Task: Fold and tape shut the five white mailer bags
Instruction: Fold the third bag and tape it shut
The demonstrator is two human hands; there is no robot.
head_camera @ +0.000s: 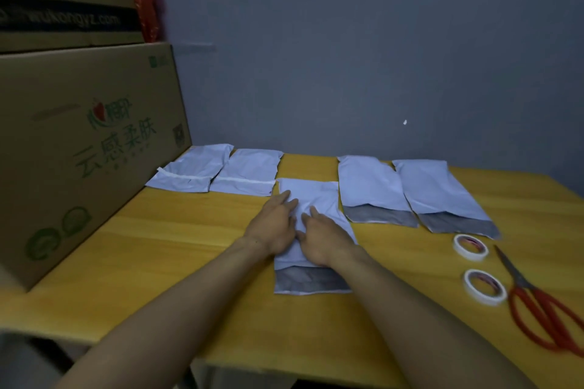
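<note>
yellow table, mailer bags — grey wall

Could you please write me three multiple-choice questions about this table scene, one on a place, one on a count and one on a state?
1. Where on the table do the scissors lie?
A) left end
B) right end, beside the tape rolls
C) centre

2. How many tape rolls are there?
A) one
B) two
C) four

3. What state is the middle bag under the left hand and right hand in?
A) taped shut
B) cut in half
C) unsealed, grey flap showing

Answers:
1 B, the red handles sit right of the rolls.
2 B, two white rolls lie one behind the other.
3 C, its grey flap lies open toward the person while both hands press flat on it.
</note>
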